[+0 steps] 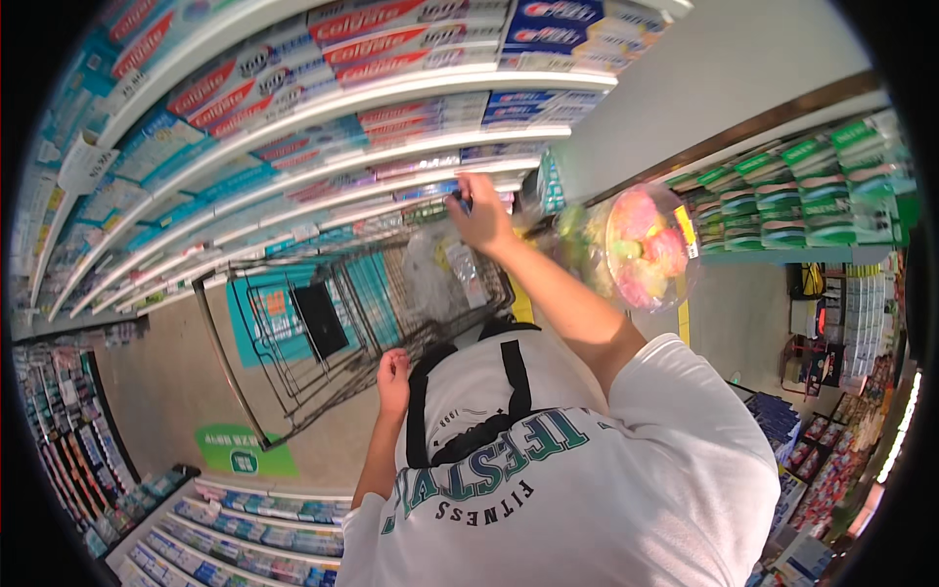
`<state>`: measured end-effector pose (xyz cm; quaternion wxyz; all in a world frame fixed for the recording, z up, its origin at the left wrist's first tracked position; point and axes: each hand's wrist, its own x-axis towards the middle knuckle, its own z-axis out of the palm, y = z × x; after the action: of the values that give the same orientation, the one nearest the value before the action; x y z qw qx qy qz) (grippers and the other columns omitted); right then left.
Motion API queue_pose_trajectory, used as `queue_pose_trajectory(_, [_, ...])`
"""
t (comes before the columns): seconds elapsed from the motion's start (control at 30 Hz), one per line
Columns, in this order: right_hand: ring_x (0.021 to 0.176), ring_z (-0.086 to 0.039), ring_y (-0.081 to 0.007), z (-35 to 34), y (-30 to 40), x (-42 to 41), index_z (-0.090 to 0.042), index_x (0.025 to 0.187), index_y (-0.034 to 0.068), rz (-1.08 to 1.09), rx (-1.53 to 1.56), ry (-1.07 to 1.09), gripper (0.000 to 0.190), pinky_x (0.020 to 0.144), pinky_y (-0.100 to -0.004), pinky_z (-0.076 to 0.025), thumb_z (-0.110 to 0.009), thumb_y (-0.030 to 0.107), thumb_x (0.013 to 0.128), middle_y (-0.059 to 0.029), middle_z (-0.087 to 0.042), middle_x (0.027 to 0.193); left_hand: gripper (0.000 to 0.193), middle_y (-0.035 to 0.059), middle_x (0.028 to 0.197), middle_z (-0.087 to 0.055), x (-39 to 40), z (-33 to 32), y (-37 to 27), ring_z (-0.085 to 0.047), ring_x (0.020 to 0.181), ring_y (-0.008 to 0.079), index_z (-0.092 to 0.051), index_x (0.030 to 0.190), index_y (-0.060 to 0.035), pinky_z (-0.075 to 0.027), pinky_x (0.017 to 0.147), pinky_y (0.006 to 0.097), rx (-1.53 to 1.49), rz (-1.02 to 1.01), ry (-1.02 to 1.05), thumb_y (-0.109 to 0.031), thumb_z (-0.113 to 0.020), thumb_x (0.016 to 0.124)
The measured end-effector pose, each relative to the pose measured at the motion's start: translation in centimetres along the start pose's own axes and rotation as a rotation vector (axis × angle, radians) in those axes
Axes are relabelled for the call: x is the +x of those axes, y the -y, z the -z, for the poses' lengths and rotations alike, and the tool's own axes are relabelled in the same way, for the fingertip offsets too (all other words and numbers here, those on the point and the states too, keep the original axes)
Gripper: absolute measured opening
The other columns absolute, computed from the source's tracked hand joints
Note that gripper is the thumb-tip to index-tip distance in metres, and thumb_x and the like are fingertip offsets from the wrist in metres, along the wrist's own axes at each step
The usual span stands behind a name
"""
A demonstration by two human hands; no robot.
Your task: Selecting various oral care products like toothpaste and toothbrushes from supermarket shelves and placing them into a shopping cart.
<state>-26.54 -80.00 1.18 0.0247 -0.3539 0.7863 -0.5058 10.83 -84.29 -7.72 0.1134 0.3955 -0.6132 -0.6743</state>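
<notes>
My right hand reaches forward over the far end of a wire shopping cart, close to the lower shelves of toothpaste. Its fingers are partly curled, and a small dark patch shows between thumb and fingers; whether it is a held thing is unclear. In the cart below lies a clear plastic bag, beside a pale package partly hidden by the hand. My left hand is by the near side of the cart, fingers curled in, with nothing visible in them.
Shelves of boxed toothpaste curve along the front and left. At right, a clear round tub with colourful contents stands near stacked green packs. Another shelf rack is at lower left, near a green floor sticker.
</notes>
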Motion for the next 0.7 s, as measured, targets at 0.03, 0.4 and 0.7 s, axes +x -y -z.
queue_pose_trajectory(0.03, [0.100, -0.057, -0.0346, 2.3, 3.3, 3.7, -0.055, 0.116, 0.001, 0.098, 0.015, -0.076, 0.042, 0.087, -0.0421, -0.048, -0.073, 0.012, 0.079, -0.0185, -0.057, 0.107, 0.014, 0.0015, 0.087, -0.059, 0.4, -0.1, -0.1, -0.053, 0.080, 0.0086, -0.059, 0.107, -0.0015, -0.045, 0.075, 0.0242, -0.003, -0.031, -0.002, -0.012, -0.052, 0.101])
queue_pose_trajectory(0.4, [0.104, -0.055, -0.0356, 25.4, 18.2, 26.2, -0.046, 0.130, 0.001, 0.686, -0.253, -0.989, 0.061, 0.095, -0.0431, -0.044, -0.075, 0.016, 0.078, -0.0202, -0.054, 0.113, 0.015, 0.0005, 0.084, -0.060, 5.3, -2.0, -0.6, -0.055, 0.076, 0.0099, -0.060, 0.105, -0.0018, -0.046, 0.072, 0.0236, -0.103, -0.124, -0.038, -0.013, -0.051, 0.100])
queue_pose_trajectory(0.7, [0.109, -0.059, -0.0383, 25.2, 20.9, 25.9, -0.036, 0.140, 0.003, 0.297, -0.260, -0.572, 0.089, 0.096, -0.0459, -0.045, -0.081, 0.040, 0.073, -0.0229, -0.060, 0.117, 0.016, 0.0012, 0.087, -0.060, 5.3, -3.2, -1.6, -0.055, 0.078, 0.0097, -0.059, 0.110, -0.0018, -0.046, 0.075, 0.0238, -0.080, -0.048, -0.029, -0.008, -0.049, 0.099])
